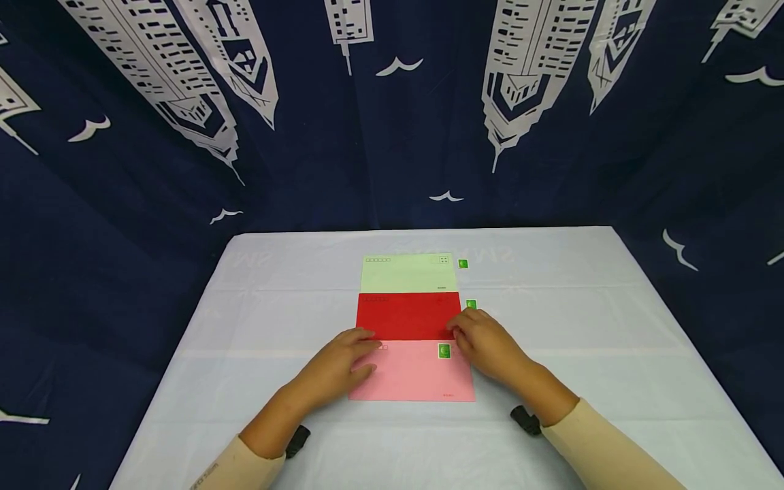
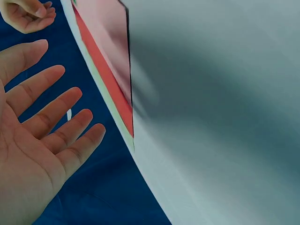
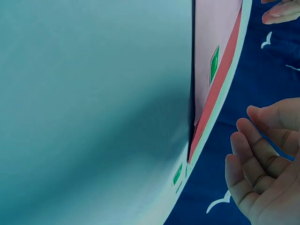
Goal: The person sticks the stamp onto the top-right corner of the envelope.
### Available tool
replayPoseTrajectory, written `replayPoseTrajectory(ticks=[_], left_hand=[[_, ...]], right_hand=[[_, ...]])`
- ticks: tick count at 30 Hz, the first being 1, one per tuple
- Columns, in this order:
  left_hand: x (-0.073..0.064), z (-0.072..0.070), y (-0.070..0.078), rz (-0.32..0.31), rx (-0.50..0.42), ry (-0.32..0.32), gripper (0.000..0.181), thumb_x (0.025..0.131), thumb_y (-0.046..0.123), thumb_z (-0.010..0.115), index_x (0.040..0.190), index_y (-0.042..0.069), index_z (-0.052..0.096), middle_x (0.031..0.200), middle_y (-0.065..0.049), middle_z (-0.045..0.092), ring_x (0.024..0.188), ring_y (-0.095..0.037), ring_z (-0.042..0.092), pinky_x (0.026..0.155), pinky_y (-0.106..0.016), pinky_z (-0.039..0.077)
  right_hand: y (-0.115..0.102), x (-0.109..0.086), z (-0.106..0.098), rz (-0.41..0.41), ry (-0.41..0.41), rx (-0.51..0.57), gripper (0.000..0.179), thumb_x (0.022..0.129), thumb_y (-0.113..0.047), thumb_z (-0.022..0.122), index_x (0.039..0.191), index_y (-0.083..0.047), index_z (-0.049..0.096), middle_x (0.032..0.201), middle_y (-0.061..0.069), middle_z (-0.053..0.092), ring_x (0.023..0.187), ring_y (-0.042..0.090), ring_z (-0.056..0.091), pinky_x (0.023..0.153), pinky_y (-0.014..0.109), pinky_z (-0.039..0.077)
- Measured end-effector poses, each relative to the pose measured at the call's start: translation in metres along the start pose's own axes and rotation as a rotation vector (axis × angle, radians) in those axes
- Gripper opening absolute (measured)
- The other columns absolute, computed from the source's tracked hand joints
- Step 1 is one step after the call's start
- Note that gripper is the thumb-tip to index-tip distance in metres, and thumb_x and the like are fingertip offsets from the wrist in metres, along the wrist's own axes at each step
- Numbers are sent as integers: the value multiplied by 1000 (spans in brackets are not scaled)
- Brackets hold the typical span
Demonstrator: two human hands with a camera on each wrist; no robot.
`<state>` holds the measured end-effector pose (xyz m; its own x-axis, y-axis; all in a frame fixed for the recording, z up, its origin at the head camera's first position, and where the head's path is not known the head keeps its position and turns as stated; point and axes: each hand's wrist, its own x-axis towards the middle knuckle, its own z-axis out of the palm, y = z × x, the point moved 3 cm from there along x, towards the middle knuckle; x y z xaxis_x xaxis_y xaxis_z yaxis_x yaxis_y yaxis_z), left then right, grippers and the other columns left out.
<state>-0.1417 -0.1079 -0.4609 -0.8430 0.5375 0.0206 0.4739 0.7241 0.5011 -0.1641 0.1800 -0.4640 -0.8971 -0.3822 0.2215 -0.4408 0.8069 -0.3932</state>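
A pale green rectangular paper envelope (image 1: 407, 274), a red paper envelope (image 1: 408, 316), a pink paper envelope (image 1: 410, 378) and white-edged green square stamps (image 1: 444, 351) contrast with a white worktop (image 1: 569, 306) and navy cloth (image 1: 318, 156) printed with white towers (image 1: 539, 41) and birds (image 1: 759, 77).

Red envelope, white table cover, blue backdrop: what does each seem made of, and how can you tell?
Red envelope: probably matte paper; flat, straight-edged, without glare. White table cover: likely dull cloth, perhaps plastic; faint creases cross it. Blue backdrop: apparently matte printed fabric; it hangs in soft folds.
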Motion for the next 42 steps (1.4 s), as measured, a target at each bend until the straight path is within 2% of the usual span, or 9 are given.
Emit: replayPoseTrajectory(ticks=[5,10,17,26,33,42], left_hand=[[4,-7,-1,5,15,26,42,96,24,69,136,13,65,145,-5,57,141,-25,48,117,-44,44],[9,-13,-2,-2,33,37,43,96,24,69,137,13,65,147,-5,56,142,-25,47,116,-44,45],[19,-18,-7,-44,11,25,47,96,24,69,142,15,61,152,-4,51,143,-26,47,116,-45,45],[34,-21,-9,-41,0,33,50,97,24,68,145,15,57,156,-4,49,145,-28,45,118,-46,42],[45,-23,-10,-65,-9,21,52,97,23,68,148,18,54,157,-3,47,146,-29,43,119,-48,40],[57,-20,-15,-24,-9,32,49,98,20,66,146,15,56,156,-4,47,146,-28,44,119,-47,40]], right_hand=[[2,-1,-1,0,19,-7,13,91,-4,69,104,-5,72,100,3,68,93,18,61,84,38,57],[6,-2,-1,22,22,-1,14,92,-6,68,105,-5,71,102,4,68,96,21,62,89,41,57],[12,-3,-5,78,27,25,16,94,-8,67,109,-5,71,107,5,69,103,23,63,93,43,57],[20,-3,-9,120,36,36,18,94,-10,68,111,-5,71,107,6,69,100,23,65,91,44,59],[26,-1,-15,153,46,45,18,94,-10,66,111,-5,70,105,6,67,97,23,65,86,42,59],[39,4,-23,226,33,97,19,96,-10,63,113,-3,70,103,7,67,93,22,63,81,40,54]])
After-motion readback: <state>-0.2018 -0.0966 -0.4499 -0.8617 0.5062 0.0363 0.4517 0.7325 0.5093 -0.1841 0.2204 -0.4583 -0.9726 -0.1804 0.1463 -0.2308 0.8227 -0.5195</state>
